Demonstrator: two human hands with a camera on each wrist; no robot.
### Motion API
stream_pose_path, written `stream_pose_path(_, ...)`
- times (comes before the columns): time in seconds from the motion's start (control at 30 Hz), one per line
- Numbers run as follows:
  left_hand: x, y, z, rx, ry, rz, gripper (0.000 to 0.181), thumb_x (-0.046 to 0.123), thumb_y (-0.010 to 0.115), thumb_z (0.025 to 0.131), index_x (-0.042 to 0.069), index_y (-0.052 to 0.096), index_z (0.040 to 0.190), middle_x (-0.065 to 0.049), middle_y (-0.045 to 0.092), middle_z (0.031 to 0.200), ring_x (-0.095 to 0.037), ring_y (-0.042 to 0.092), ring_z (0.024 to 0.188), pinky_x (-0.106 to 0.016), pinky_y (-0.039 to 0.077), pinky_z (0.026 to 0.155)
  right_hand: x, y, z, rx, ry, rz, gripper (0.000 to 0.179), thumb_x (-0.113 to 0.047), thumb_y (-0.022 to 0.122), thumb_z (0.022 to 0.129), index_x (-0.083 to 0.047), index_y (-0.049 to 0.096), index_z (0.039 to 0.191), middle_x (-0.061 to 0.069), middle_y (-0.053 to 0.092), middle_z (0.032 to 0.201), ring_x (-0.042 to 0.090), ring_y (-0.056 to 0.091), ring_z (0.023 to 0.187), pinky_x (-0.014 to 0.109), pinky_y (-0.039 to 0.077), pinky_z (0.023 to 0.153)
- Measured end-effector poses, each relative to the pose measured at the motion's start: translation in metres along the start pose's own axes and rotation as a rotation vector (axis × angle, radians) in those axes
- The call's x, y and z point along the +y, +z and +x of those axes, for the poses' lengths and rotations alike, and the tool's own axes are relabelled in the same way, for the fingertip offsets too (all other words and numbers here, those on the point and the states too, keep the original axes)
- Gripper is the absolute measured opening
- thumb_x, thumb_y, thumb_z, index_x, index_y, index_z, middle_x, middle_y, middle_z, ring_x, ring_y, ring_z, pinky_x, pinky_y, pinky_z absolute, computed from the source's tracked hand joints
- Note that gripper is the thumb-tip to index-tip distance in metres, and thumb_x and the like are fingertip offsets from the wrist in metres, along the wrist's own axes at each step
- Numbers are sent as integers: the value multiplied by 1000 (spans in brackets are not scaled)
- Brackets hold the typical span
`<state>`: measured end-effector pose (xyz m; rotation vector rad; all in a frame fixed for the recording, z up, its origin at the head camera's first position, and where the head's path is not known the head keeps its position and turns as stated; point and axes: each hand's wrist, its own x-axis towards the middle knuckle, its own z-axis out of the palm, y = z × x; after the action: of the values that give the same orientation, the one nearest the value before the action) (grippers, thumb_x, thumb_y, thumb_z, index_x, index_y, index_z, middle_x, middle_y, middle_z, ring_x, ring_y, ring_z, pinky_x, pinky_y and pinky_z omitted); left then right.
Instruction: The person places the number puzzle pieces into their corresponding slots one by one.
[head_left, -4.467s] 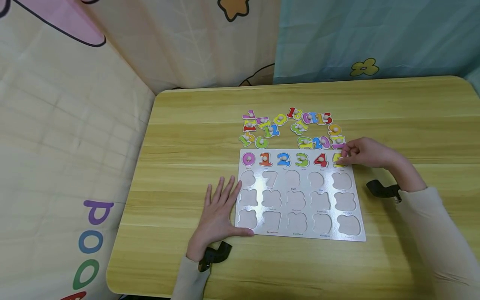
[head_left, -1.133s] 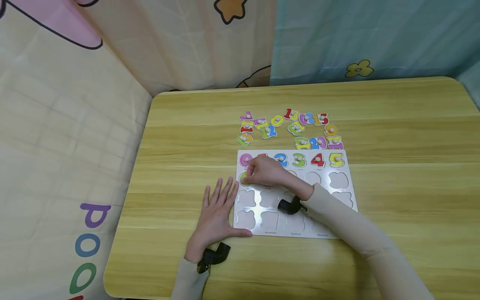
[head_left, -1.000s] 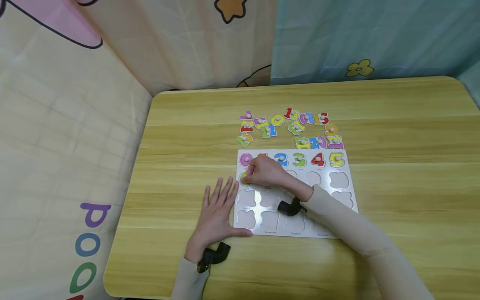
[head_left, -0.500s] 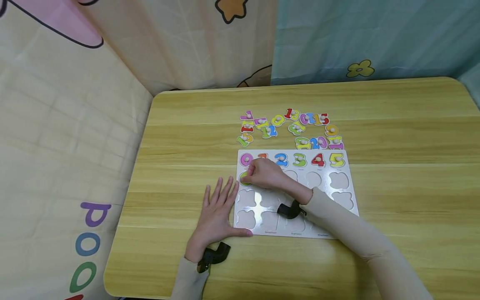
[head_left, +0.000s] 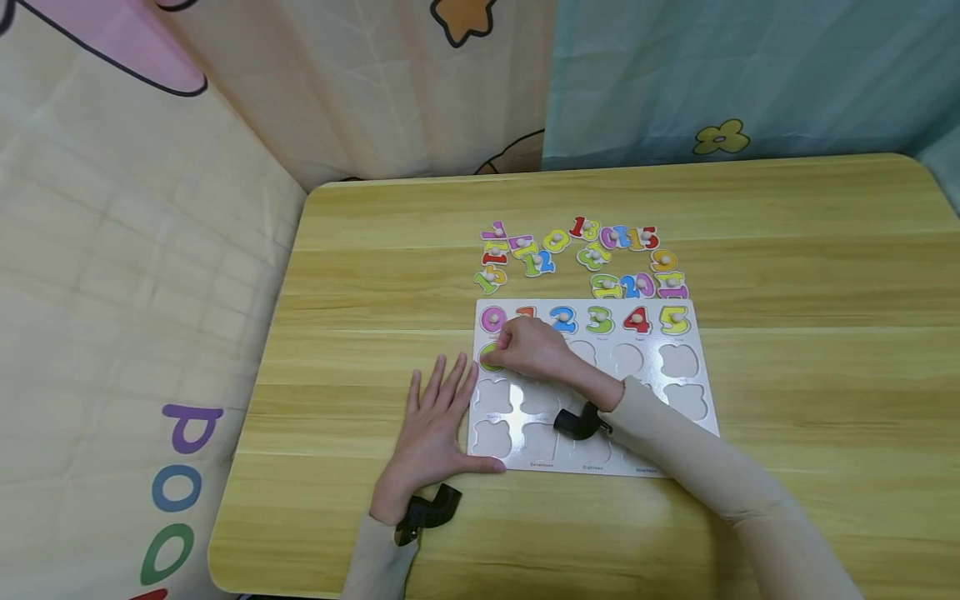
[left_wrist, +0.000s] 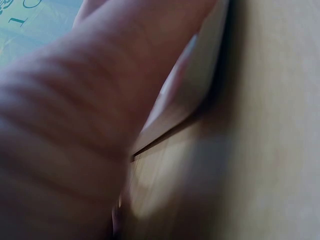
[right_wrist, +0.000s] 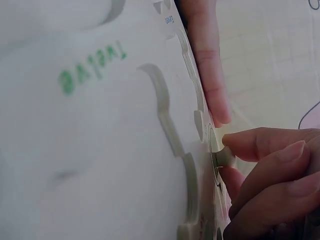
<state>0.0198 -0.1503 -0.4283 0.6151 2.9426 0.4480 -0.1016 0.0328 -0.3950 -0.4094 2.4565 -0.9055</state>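
A white number puzzle board (head_left: 517, 408) lies on the table, its top row filled with number pieces 0 to 5. My right hand (head_left: 536, 348) reaches across the board to the first slot of the second row. There it pinches the small knob (right_wrist: 226, 157) of a green number six piece (head_left: 488, 358), mostly hidden by the fingers, which lies in or on that slot. My left hand (head_left: 435, 433) is spread with straight fingers at the board's left edge, the thumb on its lower left corner. In the left wrist view, blurred skin (left_wrist: 85, 100) fills much of the picture.
Several loose number pieces lie on the wooden table (head_left: 810, 275) behind the board, among them a twelve (head_left: 538, 263), a fifteen (head_left: 643, 238) and a yellow zero or eight-like piece (head_left: 556, 242). A printed curtain (head_left: 360, 92) hangs behind the table.
Since the oldest frame, my right hand has gone from the yellow five to the second row's first slot, bringing the green six from behind the board. Over the last second, hardly anything moves.
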Motion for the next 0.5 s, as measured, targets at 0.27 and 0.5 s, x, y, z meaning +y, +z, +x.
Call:
stream_pose_path(0.27,0,1,0,-2,-4,5,130,85,60,58,14,9,154,-4,2,159,-29,-8,143,-52,-9,110,1,0,0,-10,-12,-21,28,-38,75,79,-13,65,70,-3,59,63,14,53,57,26,37,46)
stream_pose_path(0.5,0,0,0,-11,-11,2,130,85,60,58,14,9,154,-4,1,159,-29,-9,143,-52,-10,110,0,-3,1,-33,-33,-30,29,-38,75,80,-12,64,73,-2,59,63,13,53,57,26,38,47)
